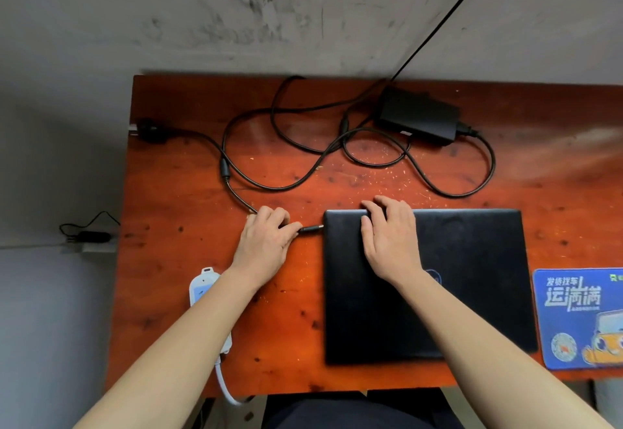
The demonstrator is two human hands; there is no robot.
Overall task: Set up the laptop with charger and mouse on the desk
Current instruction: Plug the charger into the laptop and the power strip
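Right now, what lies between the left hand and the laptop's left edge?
Head view: the charger plug, pinched by the left hand, reaches the laptop, over bare desk.

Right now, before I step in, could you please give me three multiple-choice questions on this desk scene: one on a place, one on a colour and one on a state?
1. Where does the mouse pad lie relative to the laptop?
A. to its left
B. to its right
C. on its lid

2. What colour is the power strip?
A. white
B. red
C. black

3. What state is the laptop in?
A. open
B. closed
C. standing on edge

Answers:
1 B: the blue pad lies beside the laptop's right edge.
2 A: the white strip shows beside the left forearm.
3 B: the right hand rests flat on the shut lid while the left hand pinches the charger plug at the laptop's left edge.
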